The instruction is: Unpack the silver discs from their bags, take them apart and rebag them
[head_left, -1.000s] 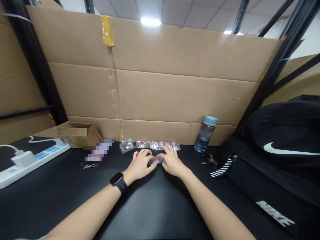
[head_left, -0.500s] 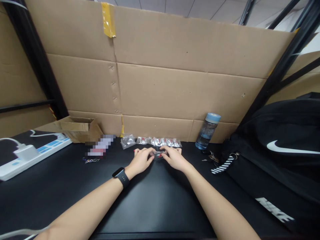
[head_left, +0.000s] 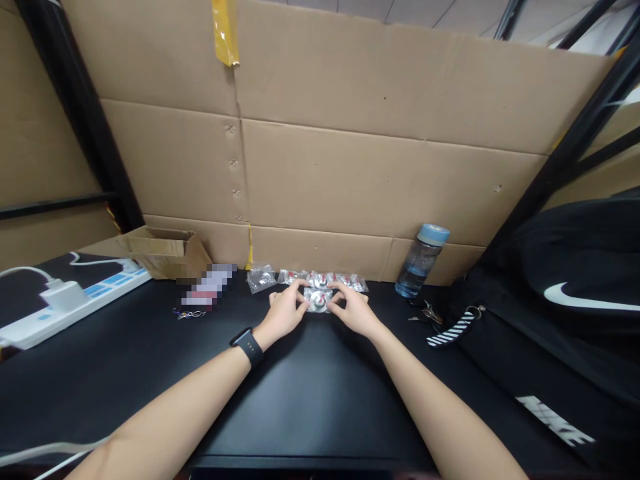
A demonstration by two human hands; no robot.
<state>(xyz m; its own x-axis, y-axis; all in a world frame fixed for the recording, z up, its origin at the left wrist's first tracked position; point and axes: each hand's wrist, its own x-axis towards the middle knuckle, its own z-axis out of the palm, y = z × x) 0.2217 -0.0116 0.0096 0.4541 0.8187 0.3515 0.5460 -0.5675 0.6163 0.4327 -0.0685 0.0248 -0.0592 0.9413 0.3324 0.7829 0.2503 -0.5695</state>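
A black band watch (head_left: 249, 347) circles the wrist of the left hand (head_left: 287, 308) above the smooth black tabletop (head_left: 305, 387). That hand and the right hand (head_left: 350, 308) curve, thumbs and fingers slightly parted, at opposite side edges of a clear plastic packet with a round silvery, red-marked piece (head_left: 317, 301); whether either pinches it, I cannot tell. It lies just before a row of similar clear packets (head_left: 323, 280), near the brown cardboard wall (head_left: 315, 180).

Pkt (head_left: 318, 301) btwn hands (head_left: 286, 312) (shiny)

behind the black surface (head_left: 310, 407) there stood a cardboard wall (head_left: 320, 187), between dark posts (head_left: 87, 113), below a pale ceiling (head_left: 420, 10).
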